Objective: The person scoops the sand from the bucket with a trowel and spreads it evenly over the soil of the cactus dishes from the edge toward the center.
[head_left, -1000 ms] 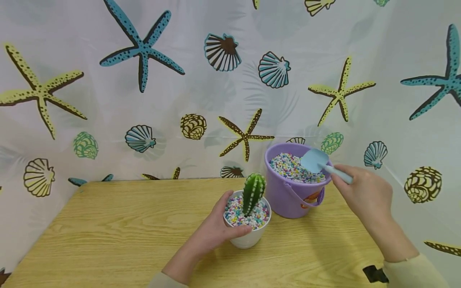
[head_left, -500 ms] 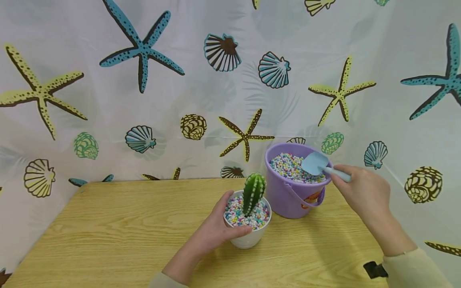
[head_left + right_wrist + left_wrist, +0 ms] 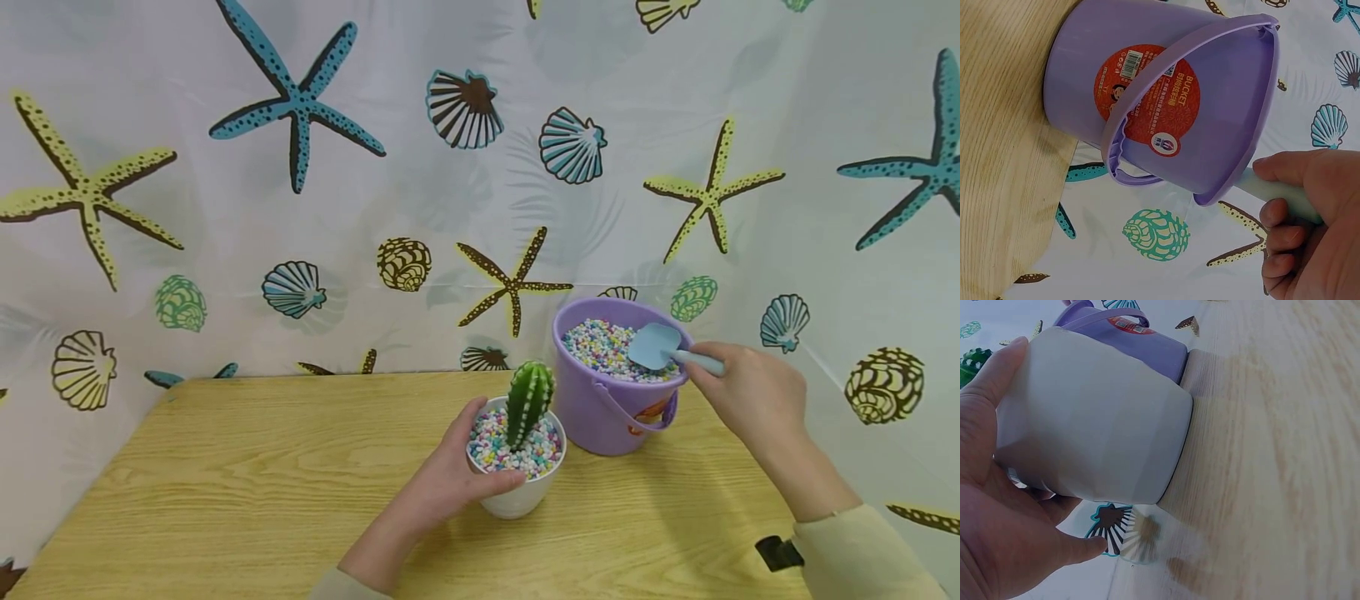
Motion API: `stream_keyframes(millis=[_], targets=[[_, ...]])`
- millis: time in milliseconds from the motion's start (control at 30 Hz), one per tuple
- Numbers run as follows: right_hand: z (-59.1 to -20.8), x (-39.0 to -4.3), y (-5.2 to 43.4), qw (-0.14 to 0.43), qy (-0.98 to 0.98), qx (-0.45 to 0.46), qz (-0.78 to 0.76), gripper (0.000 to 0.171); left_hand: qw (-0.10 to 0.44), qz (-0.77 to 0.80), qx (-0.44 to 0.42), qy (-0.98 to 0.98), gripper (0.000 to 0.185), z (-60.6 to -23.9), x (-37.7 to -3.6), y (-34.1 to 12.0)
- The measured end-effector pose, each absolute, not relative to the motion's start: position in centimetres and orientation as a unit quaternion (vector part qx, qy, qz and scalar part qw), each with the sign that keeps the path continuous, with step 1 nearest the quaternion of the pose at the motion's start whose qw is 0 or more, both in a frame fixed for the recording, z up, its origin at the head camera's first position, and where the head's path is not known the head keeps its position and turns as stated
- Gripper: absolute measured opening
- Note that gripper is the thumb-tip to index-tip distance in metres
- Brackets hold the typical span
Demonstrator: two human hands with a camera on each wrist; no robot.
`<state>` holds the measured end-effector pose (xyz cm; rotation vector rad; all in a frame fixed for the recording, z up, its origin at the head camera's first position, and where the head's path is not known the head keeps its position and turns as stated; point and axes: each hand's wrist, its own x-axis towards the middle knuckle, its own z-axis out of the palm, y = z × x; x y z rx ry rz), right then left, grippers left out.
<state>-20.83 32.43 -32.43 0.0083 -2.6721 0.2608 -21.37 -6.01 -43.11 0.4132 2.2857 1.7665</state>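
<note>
In the head view my left hand (image 3: 450,477) holds a white flower pot (image 3: 512,502) by its rim, thumb at the near side and fingers at the far left. The pot stands on the table. A green cactus (image 3: 529,404) rises from small multicoloured pebbles (image 3: 495,446) inside it. My right hand (image 3: 753,390) grips the handle of a light blue toy shovel (image 3: 654,347) at the right rim of a purple bucket (image 3: 592,417). The shovel's blade lies over the bucket's pebbles (image 3: 600,350). From the right wrist, the bucket wall hides the blade; only the handle (image 3: 1282,195) shows.
The wooden table (image 3: 262,475) spreads left of the pot. Behind and to the right hangs a white curtain (image 3: 360,217) with starfish and shells. The bucket's carrying handle (image 3: 1147,81) hangs down over its red label. A small black object (image 3: 778,553) is by the right sleeve.
My right hand and the shovel have shifted slightly left, and the blade has come down a little closer to the pebbles in the bucket. The left hand and the pot stay still.
</note>
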Motion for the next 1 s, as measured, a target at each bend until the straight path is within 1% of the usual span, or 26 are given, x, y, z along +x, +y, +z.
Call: stream_keyframes(millis=[200, 633, 733, 1000], targets=[[-32.2, -21.1, 32.4, 0.201, -0.974, -0.001, 0.103, 0.043, 0.114, 0.604, 0.132, 0.778, 0.124, -43.0, -21.2, -6.0], [-31.9, -21.8, 32.0, 0.181, -0.977, -0.011, 0.108, 0.037, 0.123, 0.586, 0.128, 0.791, 0.131, -42.7, -21.6, -6.3], [-31.8, -21.7, 31.9, 0.19, -0.976, -0.008, 0.108, 0.04, 0.112, 0.567, 0.133, 0.805, 0.132, -42.4, -21.5, -6.5], [-31.9, -21.0, 31.2, 0.221, -0.968, -0.01, 0.115, 0.057, 0.074, 0.496, 0.156, 0.851, 0.13, -41.5, -21.2, -7.1]])
